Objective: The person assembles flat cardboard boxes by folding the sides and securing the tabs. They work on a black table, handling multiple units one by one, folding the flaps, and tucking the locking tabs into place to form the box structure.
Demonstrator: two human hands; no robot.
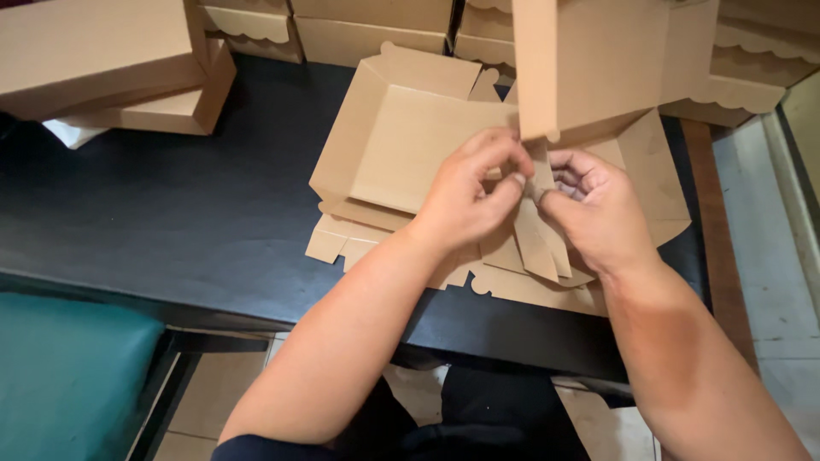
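- While the flat cardboard box blank [410, 145] lay on the black worktop [171, 205], its flap [536, 183] was pinched by both hands.
- Left hand [470, 201] and right hand [598, 213] fingers were clamped on that flap.
- Finished boxes [111, 60] were stacked behind.

A half-folded brown cardboard box blank [410, 141] is seen lying on the black counter [171, 205]. Flat brown blanks [512, 286] are stacked beneath it. Finished brown scallop-edged boxes [120, 68] are piled left of it and behind it along the counter's far edge.

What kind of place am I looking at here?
Probably a small packing or box-folding workspace: both hands, left hand and right hand, fold a flat brown cardboard box blank on a black table, beside stacked finished brown cardboard boxes.
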